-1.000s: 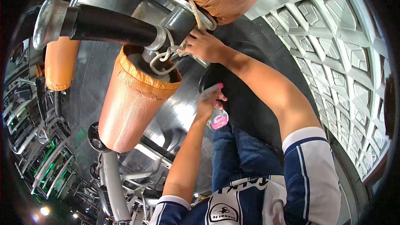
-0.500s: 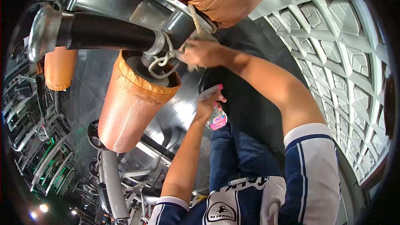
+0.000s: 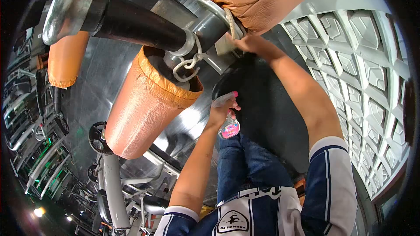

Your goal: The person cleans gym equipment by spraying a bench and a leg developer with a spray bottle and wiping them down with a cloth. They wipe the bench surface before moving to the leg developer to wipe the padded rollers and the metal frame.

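Observation:
My left hand (image 3: 225, 108) grips the neck of a clear spray bottle (image 3: 230, 129) with a pink label and pink nozzle, above my legs. At the metal frame, my right hand (image 3: 248, 44) presses a pale cloth (image 3: 225, 45), blurred by motion, just below the upper brown padded roller (image 3: 267, 0). Left of it, a white rope (image 3: 189, 64) is knotted around the joint by the black bar (image 3: 140, 24). Below the rope stands a large brown padded roller (image 3: 148, 105) with an open upper end.
A smaller orange pad (image 3: 68, 61) is at the left. Gym machines with metal tubes (image 3: 114, 188) fill the lower left. A white patterned panel wall (image 3: 350, 57) rises on the right. A black rounded pad (image 3: 267, 105) lies beneath my arms.
My right hand and the cloth have moved right, away from the rope knot, toward the upper roller's end. The view has shifted slightly. My left hand still grips the bottle.

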`<action>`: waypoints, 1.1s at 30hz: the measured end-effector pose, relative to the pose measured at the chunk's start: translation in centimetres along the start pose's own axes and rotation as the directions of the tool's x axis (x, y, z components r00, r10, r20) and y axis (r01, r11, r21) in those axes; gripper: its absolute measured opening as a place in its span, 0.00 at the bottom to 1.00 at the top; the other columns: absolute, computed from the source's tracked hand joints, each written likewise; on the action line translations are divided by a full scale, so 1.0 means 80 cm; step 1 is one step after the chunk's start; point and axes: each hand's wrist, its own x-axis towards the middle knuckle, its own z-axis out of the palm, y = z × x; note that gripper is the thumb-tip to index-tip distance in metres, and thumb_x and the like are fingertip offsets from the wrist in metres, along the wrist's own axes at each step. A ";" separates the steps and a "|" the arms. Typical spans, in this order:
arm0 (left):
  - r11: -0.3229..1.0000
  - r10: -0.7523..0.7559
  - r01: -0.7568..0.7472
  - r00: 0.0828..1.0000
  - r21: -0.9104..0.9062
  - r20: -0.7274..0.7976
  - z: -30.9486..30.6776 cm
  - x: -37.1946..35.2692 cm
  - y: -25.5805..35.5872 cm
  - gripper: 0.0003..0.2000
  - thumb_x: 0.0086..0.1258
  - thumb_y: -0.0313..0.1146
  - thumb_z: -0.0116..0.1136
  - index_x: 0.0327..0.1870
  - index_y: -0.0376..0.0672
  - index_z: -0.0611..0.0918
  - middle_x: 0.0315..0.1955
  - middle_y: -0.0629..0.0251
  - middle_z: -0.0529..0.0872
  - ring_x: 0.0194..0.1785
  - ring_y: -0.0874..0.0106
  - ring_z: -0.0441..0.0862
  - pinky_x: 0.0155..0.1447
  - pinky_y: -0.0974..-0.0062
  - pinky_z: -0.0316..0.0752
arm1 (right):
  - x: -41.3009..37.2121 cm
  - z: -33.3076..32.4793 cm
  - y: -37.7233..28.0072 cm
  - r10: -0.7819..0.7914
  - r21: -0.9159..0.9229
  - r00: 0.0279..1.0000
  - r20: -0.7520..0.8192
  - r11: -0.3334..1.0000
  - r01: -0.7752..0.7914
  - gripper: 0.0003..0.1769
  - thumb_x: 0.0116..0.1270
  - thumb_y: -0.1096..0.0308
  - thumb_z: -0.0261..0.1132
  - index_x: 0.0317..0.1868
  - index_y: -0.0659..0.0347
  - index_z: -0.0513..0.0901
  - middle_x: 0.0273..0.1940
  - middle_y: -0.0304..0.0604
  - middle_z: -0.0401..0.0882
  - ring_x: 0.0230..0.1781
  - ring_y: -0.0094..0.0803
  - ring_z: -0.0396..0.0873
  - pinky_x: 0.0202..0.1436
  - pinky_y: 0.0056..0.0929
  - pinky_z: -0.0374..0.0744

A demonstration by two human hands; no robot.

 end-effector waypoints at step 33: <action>0.998 -0.051 0.051 0.999 0.029 0.007 -0.004 0.003 0.000 0.15 0.77 0.37 0.54 0.52 0.32 0.80 0.28 0.60 0.84 0.24 0.69 0.81 0.25 0.76 0.76 | 0.007 0.011 -0.027 0.358 0.573 0.926 -0.118 0.787 -0.230 0.19 0.71 0.58 0.57 0.57 0.58 0.80 0.51 0.52 0.83 0.50 0.42 0.81 0.58 0.34 0.76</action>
